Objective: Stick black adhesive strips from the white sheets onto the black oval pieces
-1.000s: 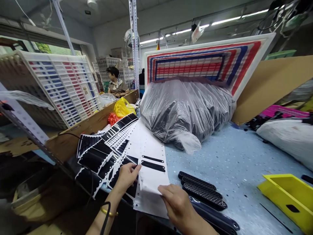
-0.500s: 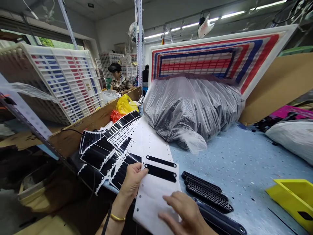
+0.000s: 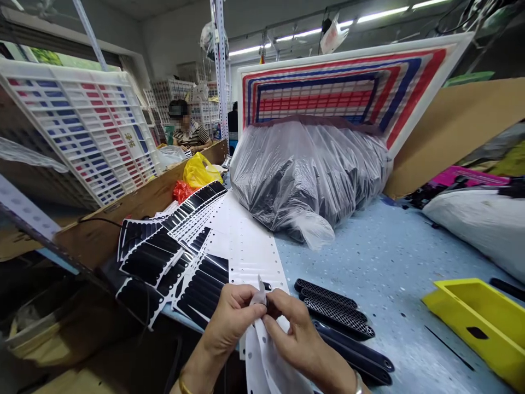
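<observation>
A white backing sheet (image 3: 262,355) with punched holes along its side is bent up between my hands. My left hand (image 3: 232,317) pinches its raised edge between thumb and forefinger. Against it, my right hand (image 3: 293,328) also pinches the fold, fingertips nearly touching the left ones. The end of a black strip sticker (image 3: 267,286) peeks out just behind the fingers; the rest is hidden by hands and folded paper. Right of my hands lie several long black pieces with a mesh pattern (image 3: 338,314) and glossy dark strips (image 3: 356,350) with a hole at the end.
Sheets of black stickers (image 3: 153,257) overlap at left. Behind stands a plastic bag (image 3: 303,175) of dark items before a tilted crate (image 3: 315,101). A yellow bin (image 3: 479,312) is at right. A wooden board (image 3: 143,191) edges the table; a person (image 3: 191,134) sits beyond.
My right hand has come up from the sheet's lower part to meet my left hand. The sheet, flat before with two black stickers showing, is now folded up between my fingers. The view has shifted right.
</observation>
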Action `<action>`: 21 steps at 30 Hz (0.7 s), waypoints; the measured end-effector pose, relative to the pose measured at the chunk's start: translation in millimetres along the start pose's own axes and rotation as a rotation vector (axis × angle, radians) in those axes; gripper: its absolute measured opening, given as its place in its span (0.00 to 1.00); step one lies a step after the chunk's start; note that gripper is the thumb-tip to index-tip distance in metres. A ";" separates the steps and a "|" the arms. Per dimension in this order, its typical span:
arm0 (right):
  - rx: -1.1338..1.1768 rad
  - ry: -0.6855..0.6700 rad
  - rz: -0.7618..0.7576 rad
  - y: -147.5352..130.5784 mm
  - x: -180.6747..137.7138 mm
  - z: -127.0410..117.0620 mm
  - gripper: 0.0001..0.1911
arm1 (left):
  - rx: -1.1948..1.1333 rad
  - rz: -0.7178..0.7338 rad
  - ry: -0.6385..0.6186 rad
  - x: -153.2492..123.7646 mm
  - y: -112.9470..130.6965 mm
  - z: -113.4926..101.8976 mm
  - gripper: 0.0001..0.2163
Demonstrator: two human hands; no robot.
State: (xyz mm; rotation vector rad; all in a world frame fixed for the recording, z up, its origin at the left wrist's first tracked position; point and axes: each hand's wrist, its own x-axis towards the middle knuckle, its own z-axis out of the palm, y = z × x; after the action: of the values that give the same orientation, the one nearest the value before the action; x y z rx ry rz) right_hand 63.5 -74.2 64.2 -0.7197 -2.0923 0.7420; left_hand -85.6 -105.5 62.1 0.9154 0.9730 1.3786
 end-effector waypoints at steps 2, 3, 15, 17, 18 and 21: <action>0.060 -0.049 0.065 -1.8 2.7 -4.7 0.08 | -0.023 0.006 -0.019 0.3 -3.2 2.3 0.08; 0.088 -0.065 0.107 -1.8 4.5 -6.1 0.08 | -0.019 0.012 -0.016 0.1 -5.9 3.1 0.08; 0.357 0.633 0.518 49.3 -7.8 -105.5 0.21 | 0.495 0.110 0.487 76.6 -9.3 -66.6 0.09; 0.370 0.688 0.531 50.2 -22.0 -123.3 0.20 | 0.568 0.134 0.562 92.0 -0.9 -77.3 0.10; 0.380 0.673 0.533 47.6 -29.4 -127.8 0.19 | 0.600 0.157 0.593 95.2 2.5 -77.7 0.12; 0.365 0.518 0.492 30.5 -48.8 -127.7 0.16 | 0.718 0.275 0.657 85.7 6.1 -55.2 0.17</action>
State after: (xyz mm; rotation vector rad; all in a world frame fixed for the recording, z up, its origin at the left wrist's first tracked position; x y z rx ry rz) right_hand 200.6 -54.8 85.6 -1.0951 -1.2785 1.0372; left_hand -142.6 -22.1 47.0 1.1677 1.9844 1.6301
